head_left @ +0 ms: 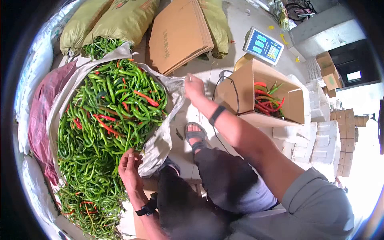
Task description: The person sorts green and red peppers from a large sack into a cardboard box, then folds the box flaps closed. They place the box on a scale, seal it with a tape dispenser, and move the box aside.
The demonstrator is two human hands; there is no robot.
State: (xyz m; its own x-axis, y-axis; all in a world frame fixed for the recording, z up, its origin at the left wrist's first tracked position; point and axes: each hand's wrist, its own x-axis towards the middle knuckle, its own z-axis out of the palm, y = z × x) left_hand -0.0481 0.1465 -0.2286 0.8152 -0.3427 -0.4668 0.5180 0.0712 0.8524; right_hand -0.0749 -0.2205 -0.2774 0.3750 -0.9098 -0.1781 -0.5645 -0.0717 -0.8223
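A large heap of green chilli peppers [108,104], with some red ones mixed in, fills an opened white sack [160,138] and spills out below it. My left hand [130,172] is at the heap's right edge, palm partly up and fingers curled in. Whatever those fingers hold, if anything, is too small to make out. Farther up, my right hand [195,90] is closed on the sack's loose rim, pulling it out to the side.
A cardboard box [240,88] on the right holds red chillies [266,100]. Behind it stands a digital scale [264,46]. Flattened cardboard [178,36] leans near stuffed yellow-green sacks [124,22]. White foam boxes [326,140] are at far right. My sandalled foot [195,136] is on the floor.
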